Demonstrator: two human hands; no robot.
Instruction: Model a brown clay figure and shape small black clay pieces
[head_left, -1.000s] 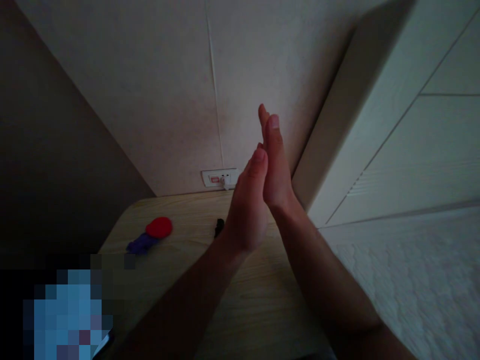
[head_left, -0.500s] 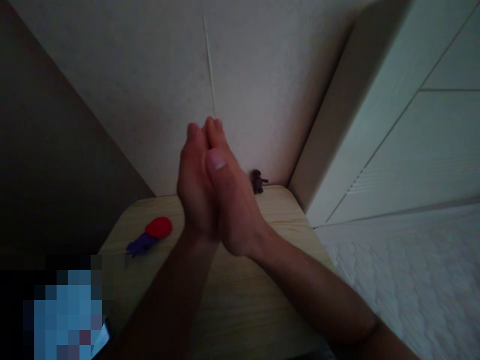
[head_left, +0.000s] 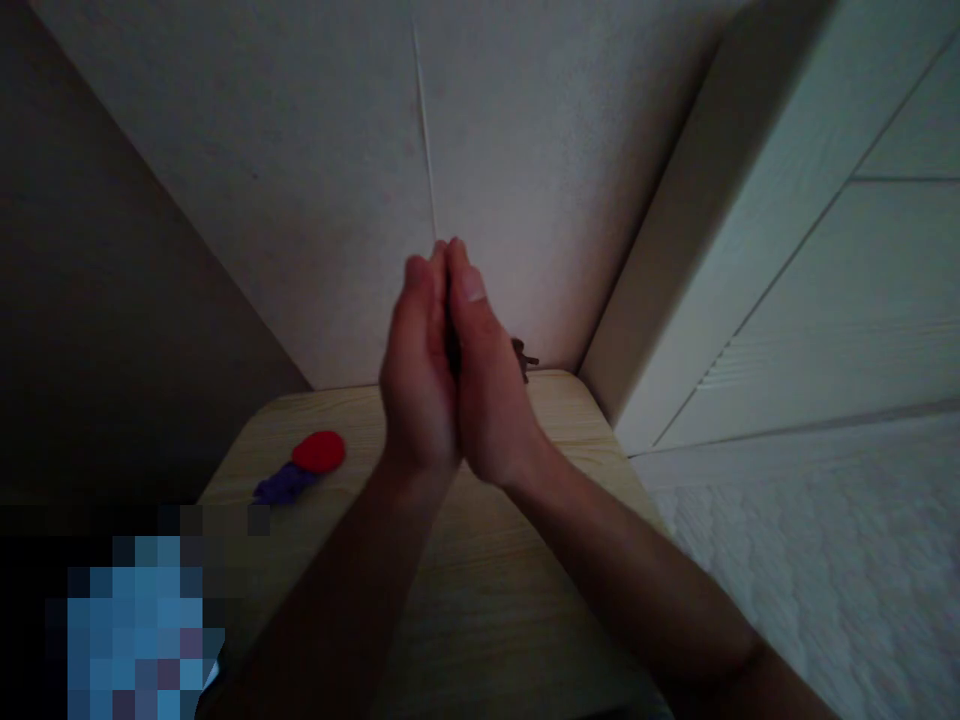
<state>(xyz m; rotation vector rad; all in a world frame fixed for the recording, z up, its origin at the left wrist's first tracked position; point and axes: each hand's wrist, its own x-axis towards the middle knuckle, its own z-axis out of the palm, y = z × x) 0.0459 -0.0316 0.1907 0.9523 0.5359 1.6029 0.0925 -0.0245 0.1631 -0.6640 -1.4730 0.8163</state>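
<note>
Over the wooden tabletop (head_left: 480, 590) | left hand (head_left: 418, 375) and right hand (head_left: 491, 390) meet, palms facing, fingers extended | anything gripped between them? Can't tell | brown figure (head_left: 523, 360) peeks out beyond the right hand

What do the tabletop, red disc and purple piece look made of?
Tabletop: wood or wood-look laminate, low sheen; streaky grain. Red disc: possibly plastic or clay, matte; even colour, no highlights. Purple piece: unclear, maybe clay; dull, lumpy outline.
</note>
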